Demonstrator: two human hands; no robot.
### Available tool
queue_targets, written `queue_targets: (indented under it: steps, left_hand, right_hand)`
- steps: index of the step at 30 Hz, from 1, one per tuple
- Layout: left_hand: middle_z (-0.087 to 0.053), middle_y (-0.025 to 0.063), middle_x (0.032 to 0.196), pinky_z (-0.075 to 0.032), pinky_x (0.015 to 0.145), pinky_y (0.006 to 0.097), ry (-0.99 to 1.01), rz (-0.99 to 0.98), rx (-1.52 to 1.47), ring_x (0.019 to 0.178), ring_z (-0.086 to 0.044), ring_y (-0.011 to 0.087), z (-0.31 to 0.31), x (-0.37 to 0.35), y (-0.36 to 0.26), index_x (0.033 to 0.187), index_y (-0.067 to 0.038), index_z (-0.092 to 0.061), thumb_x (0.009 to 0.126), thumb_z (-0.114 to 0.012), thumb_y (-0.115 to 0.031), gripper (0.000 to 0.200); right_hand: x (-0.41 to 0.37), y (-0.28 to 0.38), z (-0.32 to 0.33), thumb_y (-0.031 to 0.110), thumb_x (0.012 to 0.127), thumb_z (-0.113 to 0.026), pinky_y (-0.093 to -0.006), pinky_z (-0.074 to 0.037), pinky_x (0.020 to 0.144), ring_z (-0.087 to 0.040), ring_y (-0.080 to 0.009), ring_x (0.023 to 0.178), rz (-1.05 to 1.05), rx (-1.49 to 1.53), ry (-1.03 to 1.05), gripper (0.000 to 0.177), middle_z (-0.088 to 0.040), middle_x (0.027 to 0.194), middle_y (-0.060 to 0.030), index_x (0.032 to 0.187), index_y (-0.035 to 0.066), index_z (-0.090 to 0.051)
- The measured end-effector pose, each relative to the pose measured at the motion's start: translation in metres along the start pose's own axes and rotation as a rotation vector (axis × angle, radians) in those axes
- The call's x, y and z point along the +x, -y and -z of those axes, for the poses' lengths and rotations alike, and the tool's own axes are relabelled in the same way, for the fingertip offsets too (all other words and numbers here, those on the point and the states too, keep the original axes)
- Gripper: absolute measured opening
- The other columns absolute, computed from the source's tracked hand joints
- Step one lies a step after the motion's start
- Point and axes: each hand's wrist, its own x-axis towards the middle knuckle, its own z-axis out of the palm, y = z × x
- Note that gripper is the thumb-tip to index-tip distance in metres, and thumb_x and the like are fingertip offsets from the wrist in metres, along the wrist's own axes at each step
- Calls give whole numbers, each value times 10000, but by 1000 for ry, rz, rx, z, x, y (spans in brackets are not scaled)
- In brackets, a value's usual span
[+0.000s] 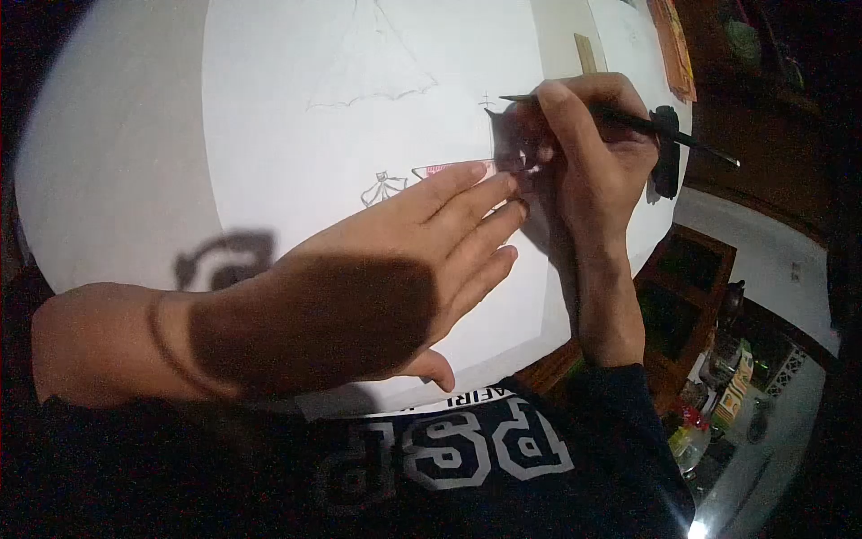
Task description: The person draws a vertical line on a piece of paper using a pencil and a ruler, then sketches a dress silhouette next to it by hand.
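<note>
My right hand (597,148) grips a slim black pencil (696,146) between thumb and fingers. Its tip is close to a small cross-like mark (486,100) on the white paper (296,153). Flat on the sheet lies my left hand (449,229), fingers stretched out and slightly apart. Under its fingertips a red-and-white patterned patch (435,170) with a dark outline partly shows. Beside it is a small drawn fan-like figure (384,187). Higher up, a faint tent-shaped pencil sketch (373,67) is visible. My right hand's shadow darkens the paper near the tip.
A black object (664,153) lies at the right edge of the table, behind my right hand. A yellowish strip (585,54) and an orange item (672,49) are farther up. At lower right, a wooden cabinet (687,278) and cluttered household items (732,386) stand beyond the table.
</note>
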Motion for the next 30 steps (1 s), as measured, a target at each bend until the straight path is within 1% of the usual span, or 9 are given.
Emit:
queue_targets:
  steps: [2, 6, 11, 15, 17, 18, 21, 24, 30]
  left_hand:
    - [-441, 312, 1496, -272, 1222, 565, -16, -25, 16, 1450, -359, 450, 0, 1, 1, 1354, 103, -530, 683, -691, -699, 1058]
    - [-439, 318, 1494, -275, 1223, 556, -102, -41, -36, 1450, -358, 455, -10, 7, 0, 1346, 107, -533, 692, -688, -694, 1045]
    - [-436, 324, 1496, -270, 1223, 557, -97, -45, 34, 1454, -351, 457, -14, 4, 4, 1340, 108, -536, 722, -626, -746, 1058]
    - [-436, 329, 1494, -271, 1222, 558, -72, -46, 74, 1453, -354, 455, -7, -6, 2, 1346, 110, -532, 739, -595, -770, 1071]
    - [-436, 334, 1491, -275, 1220, 558, -69, -52, 100, 1449, -362, 452, -5, -7, 1, 1352, 110, -529, 744, -595, -770, 1071]
    - [-436, 334, 1491, -275, 1220, 558, -68, -55, 100, 1449, -362, 452, -4, -8, 1, 1352, 110, -529, 744, -595, -770, 1071]
    - [-436, 336, 1491, -275, 1220, 557, -74, -48, 53, 1445, -368, 452, -4, -8, 0, 1354, 110, -527, 737, -606, -762, 1072]
    - [-433, 336, 1493, -271, 1223, 554, -50, -33, 38, 1445, -365, 455, 0, -8, 0, 1355, 110, -527, 739, -623, -746, 1059]
    - [-439, 262, 1527, -258, 1234, 556, -8, 0, -43, 1461, -357, 415, 5, -6, -5, 1370, 98, -522, 685, -667, -704, 1065]
  right_hand:
    - [1, 0, 3, 99, 929, -736, -224, -526, 550, -670, -112, 653, -88, 136, -37, 100, -718, 776, -88, 911, 28, -668]
    - [2, 7, 15, 95, 929, -738, -217, -504, 526, -665, -108, 643, -122, 200, -28, 111, -720, 780, -90, 921, 20, -657]
    - [3, 7, 6, 110, 931, -744, -244, -528, 600, -685, -143, 716, -72, 209, -164, 157, -730, 858, -131, 993, -4, -656]
    - [6, 20, 11, 104, 930, -736, -263, -539, 641, -684, -151, 755, -4, 157, -219, 150, -726, 885, -144, 991, -9, -659]
    - [-1, 29, 12, 98, 953, -714, -257, -500, 619, -652, -134, 727, -123, 135, -22, 144, -716, 906, -153, 1013, -23, -666]
    - [-3, 35, 5, 94, 951, -714, -253, -492, 610, -643, -122, 706, -202, 141, -30, 126, -706, 857, -130, 987, -19, -671]
    - [-2, 21, 7, 111, 928, -730, -254, -527, 638, -650, -118, 704, -188, 109, 43, 131, -706, 812, -98, 942, 0, -662]
    - [1, 15, 4, 103, 925, -736, -244, -518, 615, -651, -112, 683, -134, 89, 40, 117, -704, 788, -83, 929, 8, -668]
    - [-4, 12, -5, 63, 922, -719, -237, -529, 620, -661, -104, 679, -16, -31, 3, 83, -707, 772, -72, 923, -4, -671]
